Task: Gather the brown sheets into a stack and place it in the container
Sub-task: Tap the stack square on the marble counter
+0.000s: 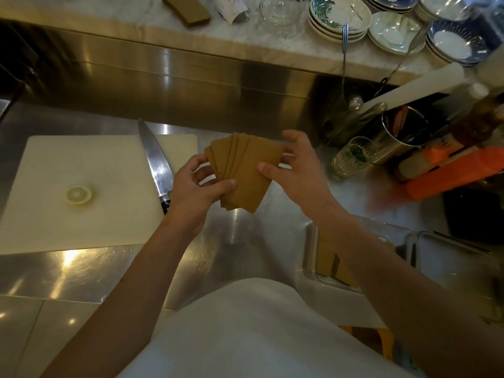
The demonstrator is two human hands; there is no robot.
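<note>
Several brown sheets (243, 170) are fanned out above the steel counter, held between both hands. My left hand (195, 196) grips their lower left corner, thumb on top. My right hand (294, 170) touches the right edge with thumb and fingertips, fingers spread. A steel container (311, 257) stands at the lower right, partly hidden by my right forearm, with more brown sheets (327, 261) lying inside it.
A white cutting board (81, 214) with a lemon slice (79, 195) lies at the left, a chef's knife (156, 165) along its right edge. A glass (351, 156), utensil cup (403, 132) and orange box (452, 173) crowd the right. Bowls (338, 17) and another brown stack (186, 9) sit on the raised ledge.
</note>
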